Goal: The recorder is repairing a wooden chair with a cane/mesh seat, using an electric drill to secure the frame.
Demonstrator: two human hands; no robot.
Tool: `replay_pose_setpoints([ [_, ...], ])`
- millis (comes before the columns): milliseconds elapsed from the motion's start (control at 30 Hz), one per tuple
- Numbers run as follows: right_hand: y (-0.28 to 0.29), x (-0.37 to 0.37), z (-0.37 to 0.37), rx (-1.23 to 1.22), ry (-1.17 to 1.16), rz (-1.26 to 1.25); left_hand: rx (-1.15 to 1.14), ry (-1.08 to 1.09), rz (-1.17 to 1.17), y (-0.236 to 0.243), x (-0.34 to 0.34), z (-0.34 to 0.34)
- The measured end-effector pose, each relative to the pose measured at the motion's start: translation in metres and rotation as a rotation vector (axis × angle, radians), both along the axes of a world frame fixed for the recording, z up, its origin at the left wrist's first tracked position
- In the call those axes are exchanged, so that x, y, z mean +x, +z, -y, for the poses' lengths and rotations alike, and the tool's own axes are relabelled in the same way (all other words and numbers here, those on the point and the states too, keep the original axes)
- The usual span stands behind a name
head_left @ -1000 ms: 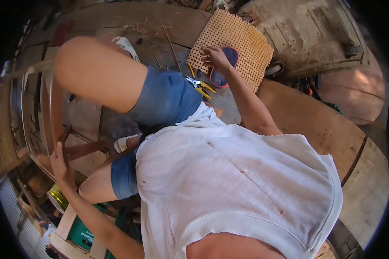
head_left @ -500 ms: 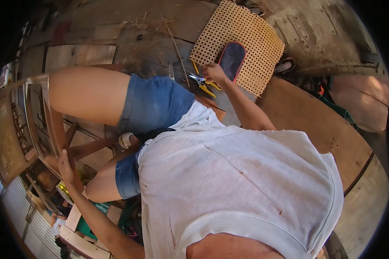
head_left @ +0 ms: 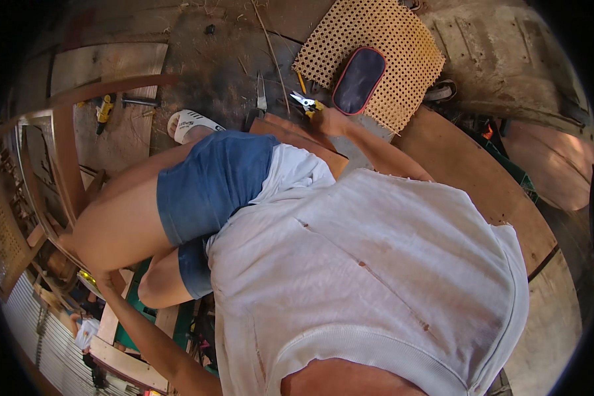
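My right hand (head_left: 325,121) is closed around the yellow-handled cutting tool (head_left: 303,101), its silver jaws pointing up-left, beside an oval dark pouch with red trim (head_left: 359,79) on a perforated cane sheet (head_left: 406,49). Below the tool lie reddish-brown wooden pieces (head_left: 329,154). My left hand (head_left: 109,277) is down at the lower left, largely hidden behind my thigh, near a wooden chair frame (head_left: 72,162), so its fingers cannot be made out. A blade-like metal tool (head_left: 261,92) lies on the floor.
A yellow drill (head_left: 103,112) lies at upper left. A curved plywood board (head_left: 482,198) spans the right, beside a weathered panel (head_left: 501,59). Green crates with wooden slats (head_left: 109,317) are at lower left, near another person in white (head_left: 86,333). A thin stick (head_left: 264,33) lies at top.
My right hand has moved from over the pouch down-left onto the cutting tool and lifted it slightly. My raised knee has swung down and left, covering my left hand and uncovering a sandal and drill.
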State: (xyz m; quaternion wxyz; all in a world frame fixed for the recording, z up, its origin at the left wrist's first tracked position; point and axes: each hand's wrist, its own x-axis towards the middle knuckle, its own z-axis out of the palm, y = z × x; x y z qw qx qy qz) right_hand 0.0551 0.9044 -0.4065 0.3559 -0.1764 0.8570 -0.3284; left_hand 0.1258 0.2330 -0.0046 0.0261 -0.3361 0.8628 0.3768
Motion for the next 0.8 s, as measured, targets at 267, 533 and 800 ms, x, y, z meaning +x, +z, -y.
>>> replay_pose_setpoints([
  [267,0.004,0.03,0.006,0.386,-0.078,0.031,-0.005,0.103,-0.052,0.0,0.016,-0.025],
  [533,-0.011,-0.036,0.023,0.115,-0.261,-0.116,0.127,0.023,-0.057,-0.011,0.018,-0.024],
  [800,-0.014,-0.106,0.051,-0.136,-0.065,0.092,-0.394,-0.232,-0.112,0.094,0.004,-0.016],
])
